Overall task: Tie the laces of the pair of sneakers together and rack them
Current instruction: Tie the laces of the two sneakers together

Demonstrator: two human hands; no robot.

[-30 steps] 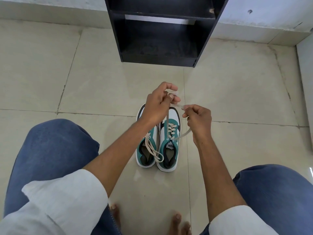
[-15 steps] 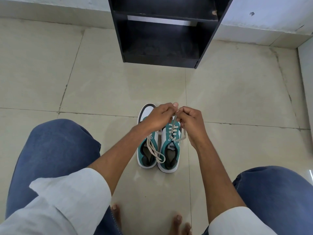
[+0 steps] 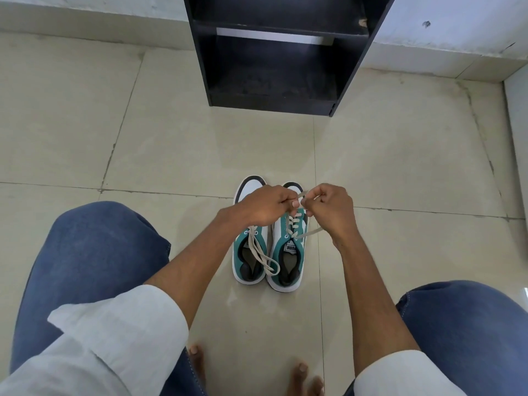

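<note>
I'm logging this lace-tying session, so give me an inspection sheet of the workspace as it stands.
Surface: beige tiled floor, bare around the shoes.
Job's things: left sneaker and right sneaker side by side, toes toward the black shoe rack; rack shelves hold no shoes.
Clutter: nothing seen.
Grippers: left hand and right hand each pinch the right sneaker's lace; the left sneaker's lace lies loose.
Cables: nothing seen.
Surroundings: white wall behind the rack.

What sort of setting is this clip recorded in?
Likely a home room or entryway, at floor level: a beige tiled floor, a dark shoe rack against a pale wall, and a barefoot person crouching over sneakers.
</note>
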